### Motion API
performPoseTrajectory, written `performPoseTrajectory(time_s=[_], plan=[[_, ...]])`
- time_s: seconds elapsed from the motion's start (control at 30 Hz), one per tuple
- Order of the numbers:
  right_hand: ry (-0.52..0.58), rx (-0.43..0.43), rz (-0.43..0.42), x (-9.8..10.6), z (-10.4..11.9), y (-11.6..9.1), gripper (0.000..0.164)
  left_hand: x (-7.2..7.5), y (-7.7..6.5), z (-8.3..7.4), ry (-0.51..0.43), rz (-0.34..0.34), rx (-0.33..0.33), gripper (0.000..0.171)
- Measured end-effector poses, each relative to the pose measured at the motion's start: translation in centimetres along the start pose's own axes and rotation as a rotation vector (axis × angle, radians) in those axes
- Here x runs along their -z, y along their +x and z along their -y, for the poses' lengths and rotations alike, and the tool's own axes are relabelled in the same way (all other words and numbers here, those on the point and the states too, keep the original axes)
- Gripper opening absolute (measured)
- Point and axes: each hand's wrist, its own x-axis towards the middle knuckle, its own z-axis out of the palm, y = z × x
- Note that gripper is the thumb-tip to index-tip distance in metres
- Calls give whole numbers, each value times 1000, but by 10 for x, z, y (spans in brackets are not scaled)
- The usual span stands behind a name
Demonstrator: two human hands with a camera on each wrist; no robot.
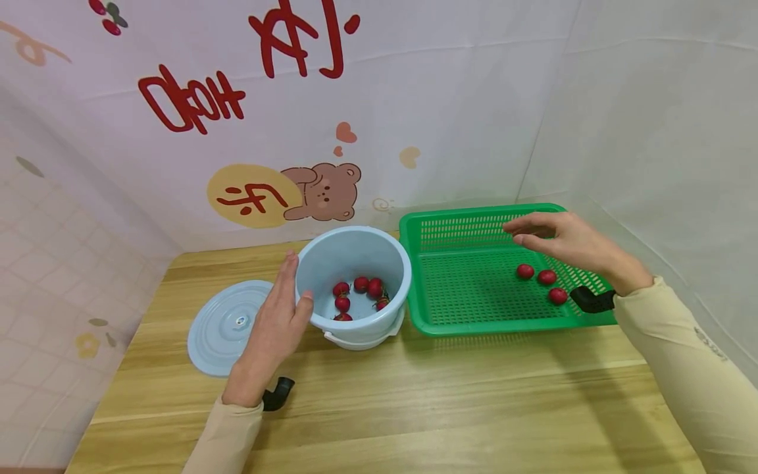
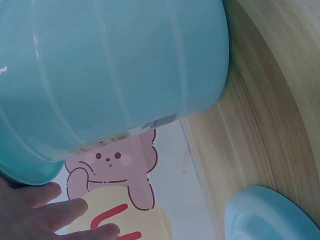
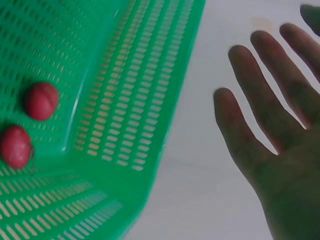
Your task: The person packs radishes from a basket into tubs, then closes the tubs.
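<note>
A light blue bucket [image 1: 360, 245] with several small round red fruits [image 1: 375, 287] in its bottom stands upright on the table. My left hand [image 1: 281, 324] is at the bucket's left rim, fingers straight and thumb near the edge; nothing is gripped. In the left wrist view, its fingers [image 2: 70, 212] appear beside the bucket's wall [image 2: 125, 65]. My right hand [image 1: 571, 245] hovers over the right part of a green basket [image 1: 462, 283], fingers loosely extended and holding nothing. Beneath it, 3 red fruits [image 1: 547, 277] lie on the basket floor.
A round light blue lid [image 1: 222, 329] lies on the wooden table [image 1: 414, 408] left of the bucket, partly behind my left hand. The basket stands close against the bucket's right side. A white printed cloth [image 1: 474, 99] hangs behind the table.
</note>
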Motion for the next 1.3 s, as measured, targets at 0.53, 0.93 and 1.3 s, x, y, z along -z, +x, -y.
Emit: performPoseTrajectory(time_s=[0.53, 0.93, 1.3], plan=[[41, -57, 211, -1, -56, 20, 47, 0, -1, 0, 2, 13, 19, 69], [55, -64, 309, -16, -83, 32, 53, 0, -2, 0, 8, 8, 13, 69], [-35, -112, 345, -22, -101, 31, 58, -1, -2, 1, 13, 5, 8, 69]])
